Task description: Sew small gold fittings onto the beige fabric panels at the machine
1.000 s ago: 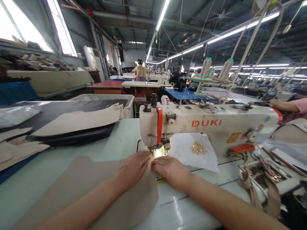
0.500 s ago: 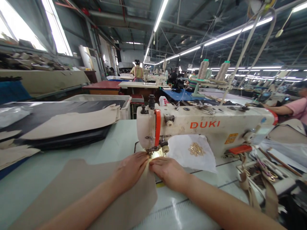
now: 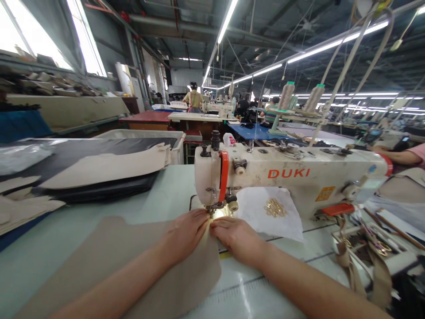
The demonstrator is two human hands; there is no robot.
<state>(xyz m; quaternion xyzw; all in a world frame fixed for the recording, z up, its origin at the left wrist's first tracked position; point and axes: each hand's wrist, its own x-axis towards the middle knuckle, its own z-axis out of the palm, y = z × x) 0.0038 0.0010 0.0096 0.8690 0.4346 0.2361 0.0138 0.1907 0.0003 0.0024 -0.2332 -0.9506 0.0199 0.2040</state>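
Note:
A taupe fabric panel (image 3: 109, 248) lies across the table, its far edge reaching the needle area of a white sewing machine (image 3: 252, 161) marked DUKI. My left hand (image 3: 186, 231) rests on the panel just left of the needle, fingers together and gripping the fabric. From the other side, my right hand (image 3: 237, 235) pinches the same panel's edge, its fingertips almost meeting those of the left. A small lamp lights the spot by the presser foot (image 3: 211, 213). The fingertips partly hide the fabric there.
Gold-coloured metal hardware (image 3: 275, 207) lies on a white cloth (image 3: 247, 208) beside the needle. A tray (image 3: 403, 263) with straps and scissors stands at right. Cut beige panels (image 3: 109, 166) are stacked on black material at left. Thread cones (image 3: 286, 96) stand behind. A co-worker's arm (image 3: 400, 156) shows at far right.
The whole view has shifted slightly to the right in the picture. Both hands keep their hold on the fabric at the needle, with hardly any visible movement relative to the machine.

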